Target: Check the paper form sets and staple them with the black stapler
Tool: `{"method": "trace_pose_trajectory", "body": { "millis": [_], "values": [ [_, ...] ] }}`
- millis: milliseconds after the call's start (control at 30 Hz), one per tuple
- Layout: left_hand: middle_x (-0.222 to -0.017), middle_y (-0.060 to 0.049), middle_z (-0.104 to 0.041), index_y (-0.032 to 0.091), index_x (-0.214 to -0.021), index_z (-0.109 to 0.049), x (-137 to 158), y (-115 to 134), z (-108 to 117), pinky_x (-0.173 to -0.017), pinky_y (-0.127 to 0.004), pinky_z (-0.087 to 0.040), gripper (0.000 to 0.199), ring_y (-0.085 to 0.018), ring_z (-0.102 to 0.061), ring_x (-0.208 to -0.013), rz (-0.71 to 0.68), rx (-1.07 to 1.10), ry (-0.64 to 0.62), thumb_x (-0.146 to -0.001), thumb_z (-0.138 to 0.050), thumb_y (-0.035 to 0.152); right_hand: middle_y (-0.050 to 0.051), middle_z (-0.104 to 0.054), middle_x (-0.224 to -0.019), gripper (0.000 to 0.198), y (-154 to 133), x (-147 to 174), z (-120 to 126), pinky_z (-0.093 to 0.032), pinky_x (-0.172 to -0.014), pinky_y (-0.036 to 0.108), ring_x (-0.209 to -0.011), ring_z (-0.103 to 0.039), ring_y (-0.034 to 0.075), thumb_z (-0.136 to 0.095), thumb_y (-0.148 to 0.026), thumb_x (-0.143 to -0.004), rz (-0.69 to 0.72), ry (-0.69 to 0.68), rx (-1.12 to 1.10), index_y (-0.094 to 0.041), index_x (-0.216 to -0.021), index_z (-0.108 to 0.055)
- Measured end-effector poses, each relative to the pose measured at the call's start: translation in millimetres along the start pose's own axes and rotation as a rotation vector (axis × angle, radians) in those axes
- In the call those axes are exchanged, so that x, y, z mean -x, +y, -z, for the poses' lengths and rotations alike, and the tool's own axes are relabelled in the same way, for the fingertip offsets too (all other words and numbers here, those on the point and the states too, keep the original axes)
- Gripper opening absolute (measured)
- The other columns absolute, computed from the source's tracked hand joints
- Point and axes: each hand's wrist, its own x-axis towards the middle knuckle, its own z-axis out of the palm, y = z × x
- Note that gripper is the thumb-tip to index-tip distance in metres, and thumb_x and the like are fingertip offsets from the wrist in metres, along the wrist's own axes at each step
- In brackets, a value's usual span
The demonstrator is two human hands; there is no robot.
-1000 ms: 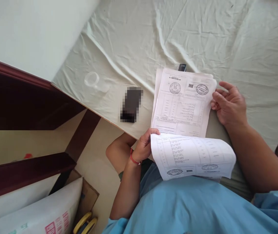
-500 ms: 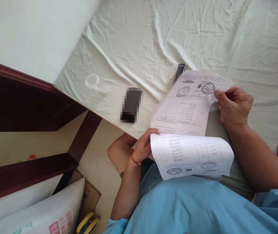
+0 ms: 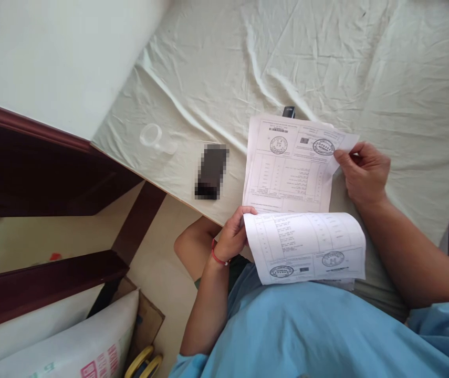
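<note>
Printed sheets of paper [image 3: 287, 173] with black stamps and tables lie at the near edge of the cloth-covered table. Several sheets are folded back toward me, their top sheet [image 3: 311, 249] curling down over my lap. My left hand [image 3: 238, 231], with a red string on the wrist, is closed on the sheets' left edge at the fold. The thumb and forefinger of my right hand [image 3: 366, 170] pinch the far right corner of the upper sheet. Part of a black object [image 3: 289, 112] sticks out from under the papers' far edge; the rest is hidden.
A pixelated dark object [image 3: 210, 172] lies left of the papers. Beyond it a clear plastic container [image 3: 151, 136] rests on the pale wrinkled cloth [image 3: 208, 63]. Dark red wooden furniture [image 3: 43, 157] stands at left. A white sack [image 3: 78, 341] and a yellow-rimmed spool [image 3: 143, 362] are below.
My right hand has moved left and slightly nearer, bringing the upper sheet's corner with it. That sheet now lies flatter over the papers and covers more of the black object. My left hand stays put.
</note>
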Motion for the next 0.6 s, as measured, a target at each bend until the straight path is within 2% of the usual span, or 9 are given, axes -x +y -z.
{"method": "trace_pose_trajectory", "body": {
  "millis": [100,300,433,600],
  "values": [
    [-0.077,0.003,-0.057,0.023,-0.113,-0.063,-0.2,-1.6,0.3,-0.057,-0.022,-0.041,0.024,-0.011,-0.048,-0.062,0.027,0.019,-0.006,-0.095,-0.073,0.035,-0.003,-0.051,-0.067,0.031,-3.2,2.2,-0.2,-0.04,-0.066,0.032,-0.063,-0.043,0.013,-0.085,-0.042,-0.084,0.061,0.023,0.019,-0.022,-0.076,-0.063],
    [-0.083,0.003,-0.059,0.022,-0.107,-0.063,-1.6,0.3,0.4,-0.06,-0.022,-0.041,0.02,-0.01,-0.048,-0.066,0.0,-0.001,-0.007,-0.092,-0.073,0.029,-0.004,-0.052,-0.068,0.027,-1.8,1.8,0.2,-0.042,-0.068,0.031,-0.063,-0.044,0.012,-0.082,-0.041,-0.086,0.059,-0.008,0.033,-0.021,-0.078,-0.064],
    [-0.084,0.003,-0.059,0.022,-0.107,-0.062,-1.7,2.1,-0.5,-0.063,-0.022,-0.042,0.019,-0.011,-0.049,-0.069,-0.008,-0.013,0.001,-0.092,-0.072,0.028,-0.003,-0.055,-0.07,0.028,-0.6,1.5,0.3,-0.039,-0.065,0.03,-0.064,-0.045,0.012,-0.082,-0.045,-0.085,0.037,-0.022,0.031,-0.022,-0.08,-0.067],
    [-0.083,0.003,-0.059,0.022,-0.109,-0.063,-1.1,0.9,0.8,-0.06,-0.022,-0.041,0.019,-0.01,-0.048,-0.066,-0.014,-0.025,-0.006,-0.092,-0.071,0.026,-0.002,-0.057,-0.072,0.025,-2.7,1.3,1.3,-0.037,-0.066,0.031,-0.066,-0.046,0.012,-0.081,-0.04,-0.086,0.027,-0.041,0.005,-0.021,-0.08,-0.067]
  ]
}}
